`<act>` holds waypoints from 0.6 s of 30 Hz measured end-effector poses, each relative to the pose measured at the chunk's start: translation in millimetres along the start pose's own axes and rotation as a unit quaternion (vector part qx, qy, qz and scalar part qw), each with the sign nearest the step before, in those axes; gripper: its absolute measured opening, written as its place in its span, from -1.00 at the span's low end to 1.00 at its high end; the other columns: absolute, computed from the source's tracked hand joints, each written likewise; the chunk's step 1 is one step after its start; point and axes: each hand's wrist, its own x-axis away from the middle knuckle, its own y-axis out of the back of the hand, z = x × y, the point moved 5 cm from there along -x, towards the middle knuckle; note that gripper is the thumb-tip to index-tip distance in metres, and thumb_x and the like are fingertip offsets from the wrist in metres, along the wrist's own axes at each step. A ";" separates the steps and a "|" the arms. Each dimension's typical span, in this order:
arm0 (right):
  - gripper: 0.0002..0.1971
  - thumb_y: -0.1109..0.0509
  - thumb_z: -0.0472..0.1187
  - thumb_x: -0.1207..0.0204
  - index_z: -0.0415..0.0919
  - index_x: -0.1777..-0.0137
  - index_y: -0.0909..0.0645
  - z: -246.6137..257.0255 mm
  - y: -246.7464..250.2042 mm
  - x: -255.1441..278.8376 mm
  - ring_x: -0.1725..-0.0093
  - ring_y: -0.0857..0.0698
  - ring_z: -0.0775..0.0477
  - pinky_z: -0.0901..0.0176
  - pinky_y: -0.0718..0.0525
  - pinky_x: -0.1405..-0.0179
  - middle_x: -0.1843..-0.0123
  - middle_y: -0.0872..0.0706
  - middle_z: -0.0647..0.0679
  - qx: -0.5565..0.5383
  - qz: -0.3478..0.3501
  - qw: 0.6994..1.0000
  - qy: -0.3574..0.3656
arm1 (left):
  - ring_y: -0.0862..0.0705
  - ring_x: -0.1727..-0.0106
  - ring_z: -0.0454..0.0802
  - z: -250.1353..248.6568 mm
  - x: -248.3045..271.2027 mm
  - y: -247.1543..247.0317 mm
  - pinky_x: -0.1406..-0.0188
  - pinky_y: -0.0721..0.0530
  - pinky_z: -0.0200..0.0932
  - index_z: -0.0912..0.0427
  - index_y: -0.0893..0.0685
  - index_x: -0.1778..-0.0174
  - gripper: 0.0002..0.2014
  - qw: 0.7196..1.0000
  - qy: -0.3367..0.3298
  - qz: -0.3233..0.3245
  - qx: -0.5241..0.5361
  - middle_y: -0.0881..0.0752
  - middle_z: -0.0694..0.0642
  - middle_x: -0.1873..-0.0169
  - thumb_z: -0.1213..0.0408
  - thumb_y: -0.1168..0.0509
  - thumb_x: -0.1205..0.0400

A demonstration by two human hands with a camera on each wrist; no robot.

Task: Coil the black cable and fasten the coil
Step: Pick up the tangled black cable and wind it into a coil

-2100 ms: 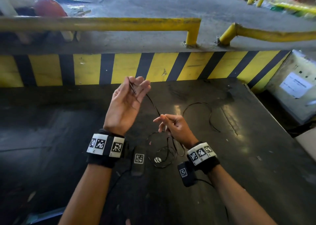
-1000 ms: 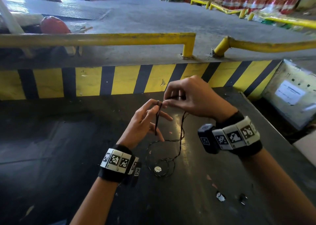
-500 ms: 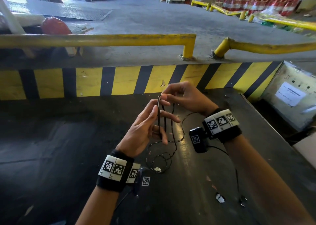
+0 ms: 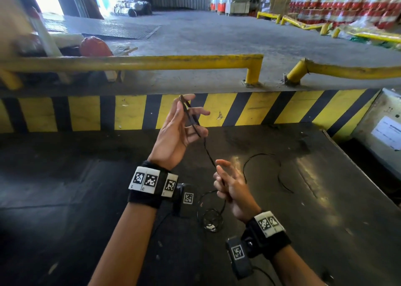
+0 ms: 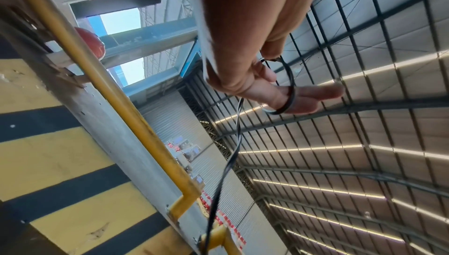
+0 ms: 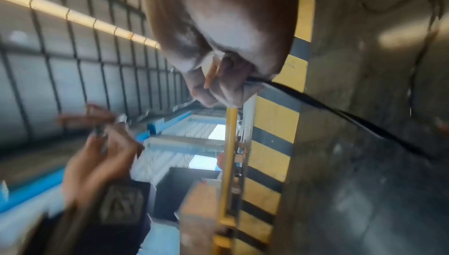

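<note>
A thin black cable [image 4: 208, 153] runs taut from my raised left hand [image 4: 191, 116] down to my right hand [image 4: 223, 177]. Several turns of it are looped around my left fingers [image 5: 316, 94], and the thumb pins the loop [image 5: 290, 86] at the top. My right hand [image 6: 233, 86] is lower and nearer to me, its curled fingers gripping the cable [image 6: 340, 113], which trails off to the table. The loose remainder lies on the dark table [image 4: 65, 198]: a wide arc [image 4: 280, 172] to the right and a small tangle [image 4: 211, 218] between my wrists.
A yellow and black striped wall [image 4: 245, 109] stands right behind the table, with a yellow rail [image 4: 152, 63] on top. A grey box [image 4: 382, 129] with a label sits beyond the table's right edge [image 4: 355, 166].
My right hand has come away from the left fingers, dropping down along the cable toward me. The left hand has lifted and tilted back with the loops still on it.
</note>
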 end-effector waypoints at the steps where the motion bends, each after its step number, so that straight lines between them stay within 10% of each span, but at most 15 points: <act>1: -0.90 -0.35 -0.18 -0.72 -0.15 -0.16 -0.63 -2.7 -0.1 2.2 0.54 -0.32 0.20 0.40 -0.21 0.63 0.33 -0.46 -0.02 0.042 -0.014 0.999 0.012 | -0.82 0.32 0.03 -0.9 -4.8 3.2 0.19 -0.84 -0.12 0.06 -0.48 -0.40 -0.68 1.000 -0.001 -0.009 -0.007 -0.83 0.12 -0.04 0.11 0.11 -0.89; 4: -0.72 -0.29 -0.17 -0.77 -0.43 -0.01 -0.63 1.9 -12.8 11.0 0.51 -0.40 0.20 0.44 -0.39 0.57 0.38 -0.46 -0.08 0.188 0.008 0.979 0.081 | -0.88 0.25 0.09 4.0 -15.3 6.6 0.09 -0.86 -0.04 0.10 -0.46 -0.37 -0.72 0.999 0.001 -0.025 -0.041 -0.81 0.14 -0.03 0.15 0.10 -0.90; 10: -0.57 -0.19 -0.11 -0.80 -0.18 0.35 -0.48 55.1 -35.2 30.1 0.49 -0.39 0.21 0.24 -0.36 0.44 0.48 -0.45 0.10 0.362 0.055 0.909 0.197 | -0.89 0.29 0.17 31.8 -17.5 16.7 0.19 -0.84 -0.06 0.19 -0.45 -0.42 -0.71 0.975 0.038 -0.044 -0.215 -0.78 0.27 -0.08 0.13 0.00 -0.88; 13: -0.57 -0.17 0.09 -0.71 -0.15 0.31 -0.53 100.1 -40.7 38.1 0.56 -0.34 0.14 0.25 -0.30 0.52 0.51 -0.42 0.09 0.318 0.085 0.934 0.139 | -0.88 0.27 0.25 48.1 -3.0 11.5 0.24 -0.82 -0.02 0.15 -0.49 -0.38 -0.74 0.963 0.064 -0.004 -0.262 -0.79 0.34 -0.14 0.14 -0.04 -0.88; 18: -0.78 -0.31 -0.14 -0.74 -0.18 0.11 -0.68 178.3 -51.1 34.5 0.48 -0.51 0.19 0.39 -0.49 0.47 0.43 -0.57 0.08 0.445 0.142 0.866 0.179 | -0.84 0.34 0.30 60.1 25.9 -7.8 0.12 -0.80 0.27 0.13 -0.52 -0.38 -0.72 0.954 0.100 0.084 -0.271 -0.79 0.35 -0.09 0.12 -0.04 -0.86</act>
